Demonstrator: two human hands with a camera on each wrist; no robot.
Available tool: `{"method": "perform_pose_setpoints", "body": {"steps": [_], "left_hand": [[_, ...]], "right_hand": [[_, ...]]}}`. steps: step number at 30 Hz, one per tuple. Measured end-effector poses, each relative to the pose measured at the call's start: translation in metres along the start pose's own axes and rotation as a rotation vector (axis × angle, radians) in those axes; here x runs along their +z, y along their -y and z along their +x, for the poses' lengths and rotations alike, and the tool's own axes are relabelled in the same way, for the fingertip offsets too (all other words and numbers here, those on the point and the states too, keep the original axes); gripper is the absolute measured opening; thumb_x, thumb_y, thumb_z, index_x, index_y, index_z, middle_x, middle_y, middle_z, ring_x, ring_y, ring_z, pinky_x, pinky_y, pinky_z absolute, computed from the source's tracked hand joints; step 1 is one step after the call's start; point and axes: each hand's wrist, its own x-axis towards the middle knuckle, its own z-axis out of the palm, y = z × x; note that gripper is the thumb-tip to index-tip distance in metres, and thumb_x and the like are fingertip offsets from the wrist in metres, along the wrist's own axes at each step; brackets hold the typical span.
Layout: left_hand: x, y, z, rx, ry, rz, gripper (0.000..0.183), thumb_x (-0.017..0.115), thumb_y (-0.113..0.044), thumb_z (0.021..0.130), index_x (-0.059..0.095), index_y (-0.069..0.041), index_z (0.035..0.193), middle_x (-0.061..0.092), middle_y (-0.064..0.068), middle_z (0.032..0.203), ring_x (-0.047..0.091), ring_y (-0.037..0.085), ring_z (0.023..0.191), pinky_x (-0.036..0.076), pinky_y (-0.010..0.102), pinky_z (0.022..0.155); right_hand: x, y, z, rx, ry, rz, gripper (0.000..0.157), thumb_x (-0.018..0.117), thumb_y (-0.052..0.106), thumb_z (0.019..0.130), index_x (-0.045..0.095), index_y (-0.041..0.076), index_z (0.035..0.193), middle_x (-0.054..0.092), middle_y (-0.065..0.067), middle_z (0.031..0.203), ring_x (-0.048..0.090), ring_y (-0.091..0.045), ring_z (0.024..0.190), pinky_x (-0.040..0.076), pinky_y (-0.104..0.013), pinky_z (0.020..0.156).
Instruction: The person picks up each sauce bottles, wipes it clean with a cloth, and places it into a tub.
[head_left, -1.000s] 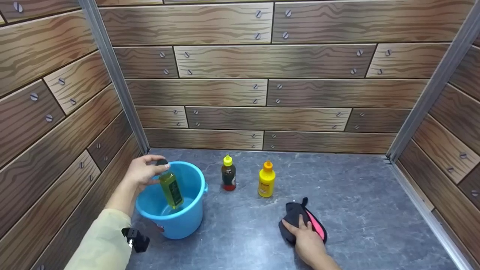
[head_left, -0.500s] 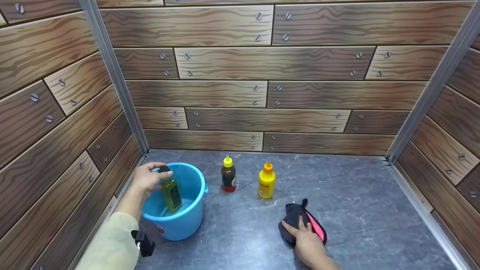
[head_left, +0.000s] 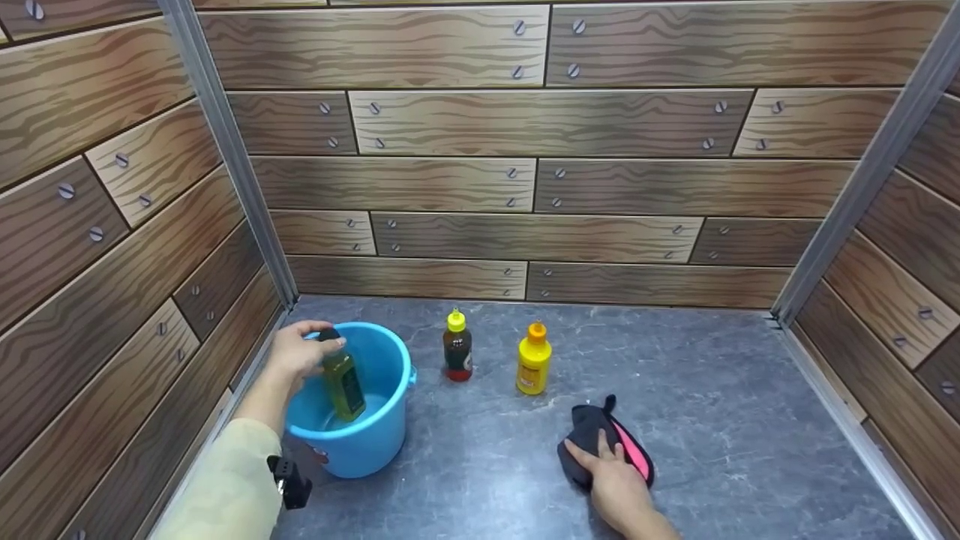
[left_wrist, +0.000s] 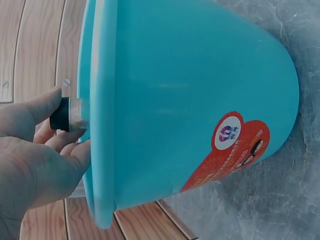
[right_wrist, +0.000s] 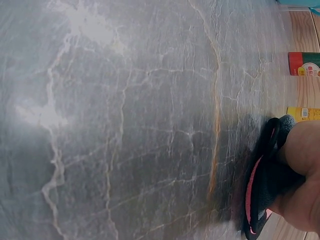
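In the head view my left hand (head_left: 295, 352) pinches the dark cap of a bottle of yellow-green liquid (head_left: 346, 386). The bottle hangs slightly tilted inside a light blue bucket (head_left: 367, 451), below its rim. Seen from the left wrist, the black cap (left_wrist: 60, 115) sits between thumb and fingers beside the rim, and the bucket wall hides the bottle's body. My right hand (head_left: 621, 491) rests with spread fingers on a black fabric item with pink lining and a small loop (head_left: 587, 431). Its exact kind is unclear.
A brown-red sauce bottle with a yellow cap (head_left: 457, 356) and a yellow squeeze bottle with an orange cap (head_left: 533, 367) stand upright right of the bucket. Wood-patterned walls (head_left: 480, 184) enclose the grey marbled surface (head_left: 712, 390) at the back and sides.
My left hand has moved slightly right and lower, bringing the bottle a little deeper into the bucket. My right hand and the black fabric item have stayed in place.
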Motion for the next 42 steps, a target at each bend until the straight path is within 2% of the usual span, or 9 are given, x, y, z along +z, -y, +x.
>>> {"method": "perform_pose_setpoints", "body": {"steps": [5, 11, 17, 21, 25, 32, 38, 42], "left_hand": [[0.001, -0.010, 0.000, 0.019, -0.001, 0.024, 0.052, 0.069, -0.013, 0.105, 0.051, 0.003, 0.151, 0.047, 0.030, 0.155, 0.050, 0.048, 0.140, 0.044, 0.060, 0.112], [-0.006, -0.030, 0.000, 0.084, -0.013, 0.080, 0.058, 0.073, -0.020, 0.103, 0.051, 0.001, 0.152, 0.048, 0.028, 0.156, 0.043, 0.045, 0.146, 0.035, 0.060, 0.119], [-0.013, -0.067, -0.007, 0.209, -0.041, 0.056, 0.065, 0.078, -0.026, 0.100, 0.050, -0.001, 0.154, 0.047, 0.024, 0.159, 0.040, 0.041, 0.151, 0.036, 0.054, 0.121], [0.000, -0.095, -0.010, 0.295, -0.003, -0.014, 0.064, 0.080, -0.026, 0.099, 0.053, -0.002, 0.152, 0.050, 0.022, 0.158, 0.044, 0.036, 0.149, 0.039, 0.051, 0.120], [0.030, -0.116, -0.014, 0.359, 0.057, -0.077, 0.060, 0.083, -0.022, 0.096, 0.058, -0.003, 0.148, 0.056, 0.021, 0.153, 0.049, 0.035, 0.145, 0.042, 0.050, 0.117], [0.104, -0.133, -0.025, 0.410, 0.159, -0.145, 0.053, 0.087, -0.021, 0.092, 0.067, -0.008, 0.139, 0.065, 0.017, 0.142, 0.060, 0.034, 0.134, 0.050, 0.049, 0.110], [0.169, -0.134, -0.026, 0.405, 0.248, -0.206, 0.051, 0.087, -0.017, 0.091, 0.068, -0.007, 0.137, 0.067, 0.017, 0.139, 0.066, 0.032, 0.125, 0.054, 0.044, 0.105], [0.203, -0.123, -0.021, 0.354, 0.275, -0.228, 0.052, 0.087, -0.020, 0.091, 0.068, -0.007, 0.138, 0.067, 0.015, 0.139, 0.064, 0.031, 0.127, 0.053, 0.044, 0.106]], "right_hand": [[-0.002, -0.001, 0.000, -0.010, -0.013, 0.002, 0.080, 0.062, -0.017, 0.091, 0.058, 0.032, 0.154, 0.033, -0.035, 0.163, 0.034, -0.061, 0.145, 0.044, -0.071, 0.104], [-0.004, -0.002, 0.000, -0.031, -0.033, -0.005, 0.078, 0.065, -0.014, 0.091, 0.058, 0.033, 0.154, 0.034, -0.036, 0.162, 0.035, -0.062, 0.144, 0.046, -0.071, 0.103], [-0.005, -0.003, 0.001, -0.061, -0.055, -0.019, 0.079, 0.065, -0.013, 0.090, 0.058, 0.031, 0.154, 0.034, -0.037, 0.161, 0.037, -0.062, 0.143, 0.049, -0.069, 0.101], [-0.007, -0.003, 0.002, -0.054, -0.057, -0.016, 0.078, 0.063, -0.014, 0.091, 0.058, 0.031, 0.154, 0.034, -0.036, 0.162, 0.037, -0.062, 0.143, 0.048, -0.069, 0.102], [-0.007, -0.003, 0.002, -0.055, -0.070, -0.010, 0.075, 0.062, -0.014, 0.092, 0.059, 0.030, 0.153, 0.034, -0.035, 0.162, 0.037, -0.062, 0.143, 0.046, -0.070, 0.104], [-0.004, -0.002, 0.001, -0.060, -0.056, 0.002, 0.074, 0.063, -0.012, 0.093, 0.060, 0.032, 0.152, 0.035, -0.035, 0.162, 0.036, -0.063, 0.143, 0.045, -0.072, 0.104], [-0.001, -0.003, -0.001, -0.059, -0.042, 0.012, 0.069, 0.063, -0.010, 0.095, 0.063, 0.031, 0.150, 0.037, -0.035, 0.161, 0.037, -0.064, 0.142, 0.047, -0.073, 0.100], [0.000, -0.003, -0.001, -0.060, -0.028, 0.037, 0.070, 0.063, -0.010, 0.093, 0.063, 0.031, 0.150, 0.036, -0.035, 0.162, 0.034, -0.064, 0.143, 0.046, -0.073, 0.101]]}}
